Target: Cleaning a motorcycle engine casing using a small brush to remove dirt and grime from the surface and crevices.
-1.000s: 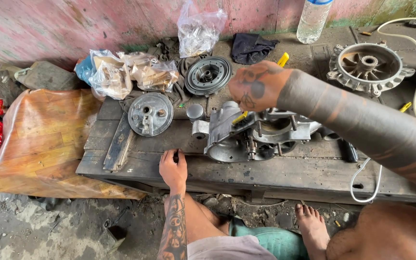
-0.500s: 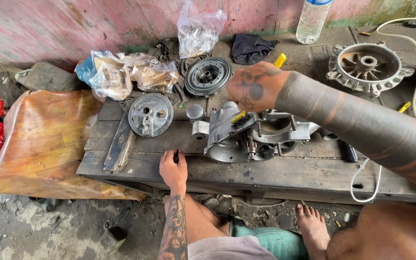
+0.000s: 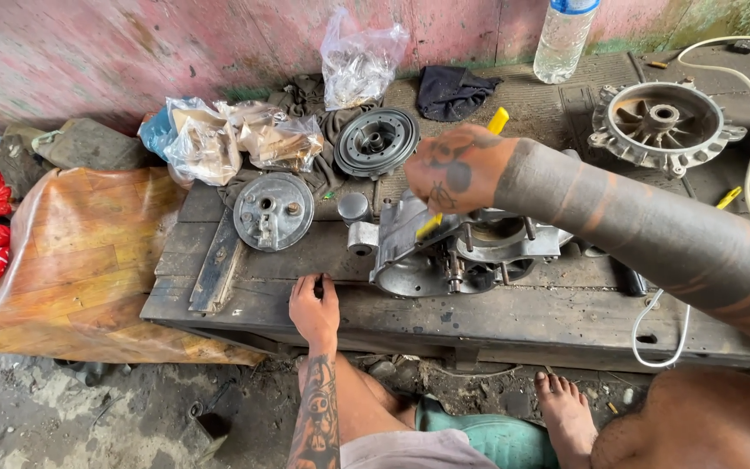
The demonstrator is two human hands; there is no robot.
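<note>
My right hand (image 3: 457, 169) clenched around a yellow-handled tool (image 3: 479, 152) over the grey cast-metal engine casing (image 3: 457, 252), my left hand (image 3: 312, 308) flat, grasping nothing, on the worn wooden bench (image 3: 245, 300), crumpled clear plastic bags (image 3: 236, 139) holding cardboard boxes.

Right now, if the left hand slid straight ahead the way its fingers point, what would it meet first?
The left hand rests on the wooden bench, fingers pointing away from the body. Straight ahead lies bare wood, then probably the round grey metal cover; depth is hard to judge.

Pink stained wall (image 3: 132, 43) at back, low wood bench (image 3: 514, 321), dirt floor (image 3: 45, 417), daylight
</note>
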